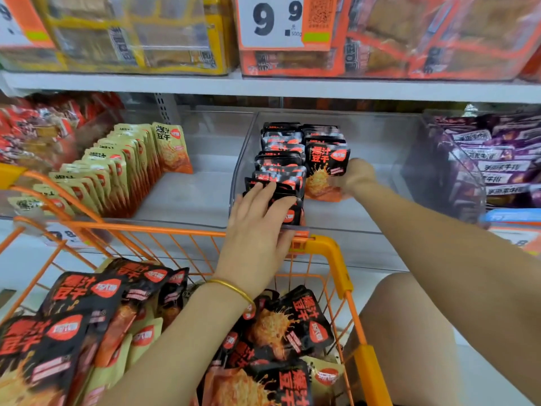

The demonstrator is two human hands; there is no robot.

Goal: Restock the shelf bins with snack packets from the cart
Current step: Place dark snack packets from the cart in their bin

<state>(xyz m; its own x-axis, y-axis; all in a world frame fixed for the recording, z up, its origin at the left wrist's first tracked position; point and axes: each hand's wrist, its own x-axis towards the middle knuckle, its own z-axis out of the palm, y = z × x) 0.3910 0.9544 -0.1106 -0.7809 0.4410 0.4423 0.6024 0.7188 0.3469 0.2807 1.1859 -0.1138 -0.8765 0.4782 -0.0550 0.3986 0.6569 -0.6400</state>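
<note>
At the far left of the frame a bin of red packets sits beside a slanted row of beige packets standing on edge on the shelf. Lower left, the orange cart holds a heap of loose packets, black and beige, lying flat and overlapping.

The left hand, a gold bangle on its wrist, reaches over the cart's rim into the clear bin at the centre. Its grip is slack and open: the fingers lie straight on the tops of the nearest black packets, which stand in a row along the bin's left side.

Just right of that row stands a second, shorter row, and at its front is an upright packet, face towards the camera. The right hand has its grip closed on that packet's lower right edge, with the fingers curled around it.

At the right edge another clear bin holds purple packets. A price tag reading 9.9 hangs at the top centre.
</note>
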